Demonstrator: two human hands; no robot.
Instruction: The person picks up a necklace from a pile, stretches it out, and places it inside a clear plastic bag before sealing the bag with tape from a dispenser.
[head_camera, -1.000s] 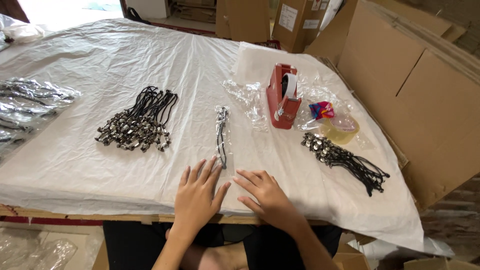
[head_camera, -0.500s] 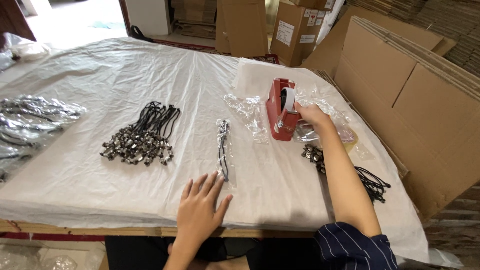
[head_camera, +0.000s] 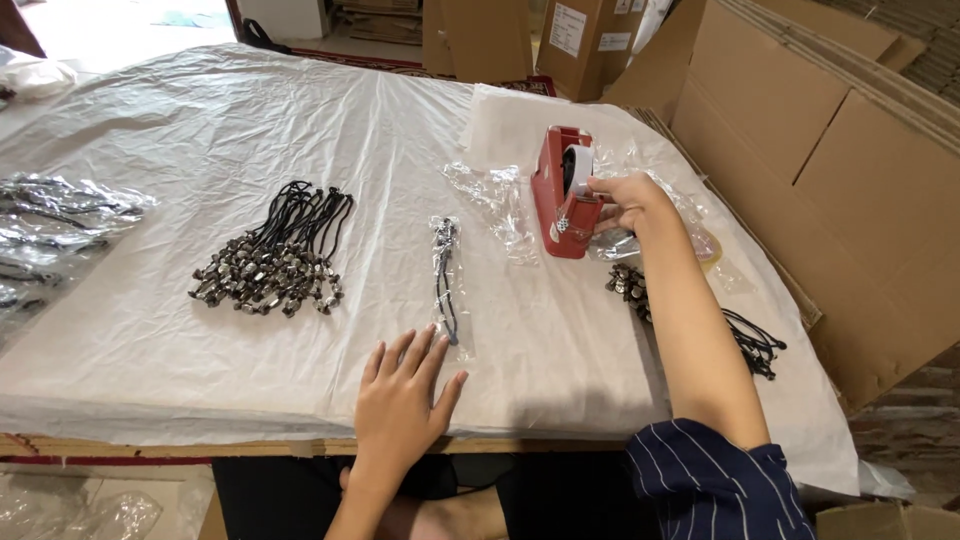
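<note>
Far left, 9 o'clock: clear bags of black cords (head_camera: 55, 215) lie at the table's edge on the white plastic sheet (head_camera: 250, 120).
Loose pile, 10 o'clock of your left hand: black cords with metal clasps (head_camera: 272, 255), bunched together.
Left hand (head_camera: 400, 405): flat on the sheet, palm down, fingers spread apart, holding nothing.
Bagged cord (head_camera: 446, 280): at 1 o'clock of that hand, its lower end just beside your fingertips; whether they touch it I cannot tell.
Empty clear bags (head_camera: 495, 205): just left of the dispenser.
Red tape dispenser (head_camera: 560, 195): at 1 o'clock, upright.
Right hand (head_camera: 625, 200): reaching out, fingers closed on the tape at the dispenser's front.
Right edge, 3 o'clock: more clasped cords (head_camera: 700, 320) beside your forearm, cardboard boxes (head_camera: 810, 150) beyond.
</note>
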